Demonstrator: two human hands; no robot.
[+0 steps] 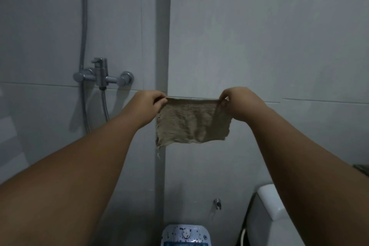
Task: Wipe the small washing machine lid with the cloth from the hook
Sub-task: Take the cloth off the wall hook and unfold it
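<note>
A frayed beige cloth (192,121) hangs spread out in front of the grey tiled wall at chest height. My left hand (148,101) pinches its top left corner and my right hand (238,102) pinches its top right corner, so the top edge is stretched flat. Both arms reach forward and up. Far below, at the bottom edge, the top of the small washing machine (184,234) shows as a white and blue patterned panel with a round knob. The hook is not visible.
A chrome shower mixer (101,77) with its hose is fixed to the wall on the left. A vertical grey pipe (162,26) runs down the wall behind the cloth. A white toilet cistern (269,211) stands at the lower right, and a small wall valve (217,202) sits beside it.
</note>
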